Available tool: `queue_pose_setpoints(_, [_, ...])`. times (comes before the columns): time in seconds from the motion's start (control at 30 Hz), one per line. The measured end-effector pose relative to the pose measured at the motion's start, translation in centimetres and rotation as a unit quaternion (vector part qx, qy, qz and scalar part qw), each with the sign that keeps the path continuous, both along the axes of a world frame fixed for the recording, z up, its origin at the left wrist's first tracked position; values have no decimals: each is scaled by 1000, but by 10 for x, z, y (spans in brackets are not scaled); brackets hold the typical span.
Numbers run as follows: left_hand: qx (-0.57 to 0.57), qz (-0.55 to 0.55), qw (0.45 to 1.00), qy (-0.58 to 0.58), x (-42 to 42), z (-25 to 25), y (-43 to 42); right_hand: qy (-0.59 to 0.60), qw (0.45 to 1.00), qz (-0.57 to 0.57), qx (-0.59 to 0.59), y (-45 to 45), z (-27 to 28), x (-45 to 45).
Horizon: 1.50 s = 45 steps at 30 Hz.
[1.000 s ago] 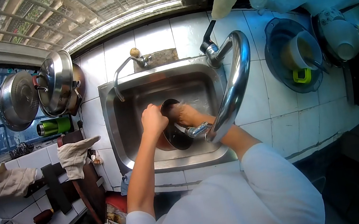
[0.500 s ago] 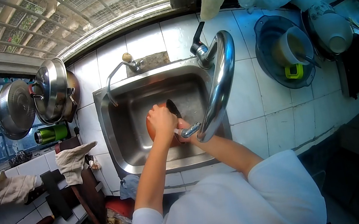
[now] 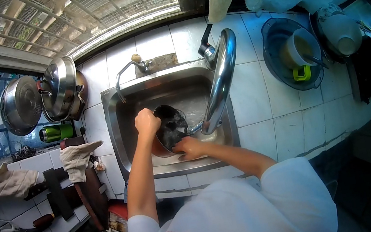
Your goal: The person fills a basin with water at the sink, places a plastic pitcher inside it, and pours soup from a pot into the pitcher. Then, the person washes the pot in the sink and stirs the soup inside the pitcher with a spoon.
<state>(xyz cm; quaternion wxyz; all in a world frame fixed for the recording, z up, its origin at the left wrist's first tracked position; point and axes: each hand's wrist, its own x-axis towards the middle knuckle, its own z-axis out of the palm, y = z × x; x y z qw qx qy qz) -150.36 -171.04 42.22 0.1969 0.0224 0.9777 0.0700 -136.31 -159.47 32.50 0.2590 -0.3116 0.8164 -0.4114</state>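
Observation:
An orange-brown pot with a dark inside is tilted in the steel sink, its opening facing right and up. My left hand is closed on the pot's upper left rim. At the lower right rim is my right hand, its fingers spread and reaching over the edge. The chrome faucet arches over the right of the sink, and its nozzle points at the pot's opening. Water glints inside the pot.
A blue-grey basin holding a cup and a green item stands on the right, near stacked bowls. Pots and a green bottle are at the left. A thin tap bends over the sink's left corner.
The pot has turned so its opening shows again. My left hand has moved left to its rim. My right hand has come out from behind the nozzle to the lower edge.

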Motion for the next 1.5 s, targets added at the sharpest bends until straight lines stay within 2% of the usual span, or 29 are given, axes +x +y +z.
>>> queue_pose_setpoints(0.03, [5,-33,999,12,-3,-5,-8,3,1000,1,-2,3,-23,-1])
queue_pose_setpoints(0.1, [15,-57,998,-3,-11,-9,-17,134,990,-33,23,1,-79,0])
queue_pose_setpoints(0.2, [47,-57,997,-21,-21,-1,-23,120,993,22,7,1,-60,-13])
queue_pose_setpoints(0.23, [69,-30,997,-24,-21,1,-24,143,985,-19,-93,-12,-88,-6])
queue_pose_setpoints(0.27, [69,-29,997,-27,-15,0,-24,141,985,-18,-94,-11,-55,-10])
queue_pose_setpoints(0.33, [47,1,997,59,14,-3,-21,-51,989,-142,-6,-15,9,-14])
queue_pose_setpoints(0.37, [31,11,998,50,30,1,-14,-32,951,-276,-137,-30,4,-12])
queue_pose_setpoints(0.4, [12,12,999,29,45,2,-8,-31,950,-276,-139,-40,-2,-16])
queue_pose_setpoints(0.47, [27,58,989,130,68,-7,6,-149,936,-312,-65,-49,0,-21])
queue_pose_setpoints(0.53, [16,41,990,133,63,-18,2,-136,931,-320,-113,-46,4,-14])
queue_pose_setpoints(0.6, [13,29,990,137,53,-22,-5,-133,917,-295,-233,-39,8,-7])
queue_pose_setpoints(0.63, [23,32,991,126,45,-21,-10,-178,956,-198,-120,-33,-13,-8])
queue_pose_setpoints(0.67, [32,34,992,115,39,-18,-14,-178,956,-198,-120,-21,-28,-4])
queue_pose_setpoints(0.73, [52,26,992,113,30,-7,-17,25,995,-32,-91,6,-46,1])
queue_pose_setpoints(0.77, [38,31,997,67,27,-7,-20,27,995,-28,-91,15,-39,-10])
queue_pose_setpoints(0.83, [53,48,997,15,26,-17,-34,-158,980,118,15,32,-17,-40])
queue_pose_setpoints(0.87, [50,45,998,16,27,-20,-37,-157,981,115,12,43,15,-58])
queue_pose_setpoints(0.93, [116,59,991,38,35,-27,-44,-315,943,90,53,60,80,-83])
queue_pose_setpoints(0.97, [138,66,987,41,38,-44,-53,-318,943,89,49,48,44,-82])
queue_pose_setpoints(1.0, [137,64,988,41,40,-52,-55,-395,912,-84,-70,29,-20,-84])
queue_pose_setpoints(1.03, [180,82,980,30,43,-56,-57,-273,946,-171,-30,13,-38,-86])
queue_pose_setpoints(1.07, [222,98,970,17,46,-61,-60,-154,953,-261,30,-3,-55,-89])
queue_pose_setpoints(1.1, [238,139,961,6,48,-68,-60,-156,952,-262,28,-18,-58,-85])
queue_pose_setpoints(1.2, [292,145,944,42,56,-89,-64,50,930,-361,47,-59,-81,-64])
queue_pose_setpoints(1.23, [284,146,947,44,56,-81,-60,-29,946,-317,54,-50,-33,-69])
queue_pose_setpoints(1.37, [315,153,934,75,56,-76,-52,-12,974,-223,-44,-65,-62,-57])
queue_pose_setpoints(1.4, [302,148,939,79,55,-73,-51,-12,974,-221,-42,-62,-67,-58])
queue_pose_setpoints(1.47, [287,146,943,83,57,-63,-51,53,949,-311,10,-45,-46,-66])
queue_pose_setpoints(1.5, [287,138,943,92,59,-58,-48,45,944,-316,84,-29,-27,-73])
